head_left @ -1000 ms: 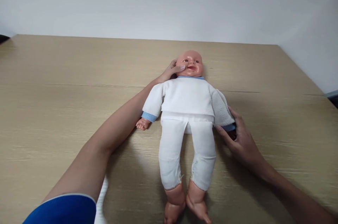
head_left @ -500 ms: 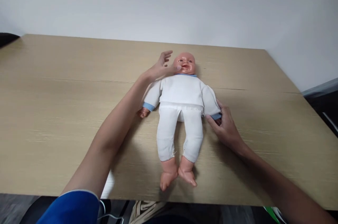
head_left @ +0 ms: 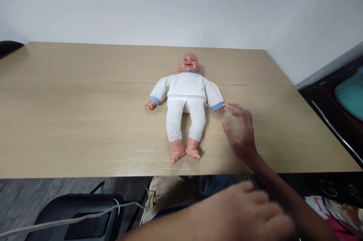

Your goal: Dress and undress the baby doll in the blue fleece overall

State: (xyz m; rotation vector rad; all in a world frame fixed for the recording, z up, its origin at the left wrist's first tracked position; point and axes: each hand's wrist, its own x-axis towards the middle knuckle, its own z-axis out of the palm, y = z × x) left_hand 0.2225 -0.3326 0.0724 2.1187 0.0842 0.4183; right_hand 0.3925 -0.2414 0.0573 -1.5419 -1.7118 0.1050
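Observation:
A baby doll (head_left: pixel 187 86) in a white suit with blue cuffs lies on its back on the wooden table (head_left: pixel 85 131), head toward the wall and bare feet toward me. Just beside the doll's hand on the right, my right hand (head_left: pixel 241 131) hovers with fingers apart and nothing in them. Low in front of me, off the table's near edge, my left hand (head_left: pixel 241 214) stretches across to the right. Motion blurs it, its back faces me, and its fingers are smeared.
Behind the table rises a pale wall (head_left: pixel 147 6). A black chair (head_left: pixel 76 214) and a light cable (head_left: pixel 70 219) are at lower left. On the right side are a dark frame with a teal item (head_left: pixel 351 93) and, lower down, some colourful things (head_left: pixel 331 210).
My left hand has left the doll's head and swung down across my body to the right. My right hand has let go of the doll's sleeve. The view has shifted.

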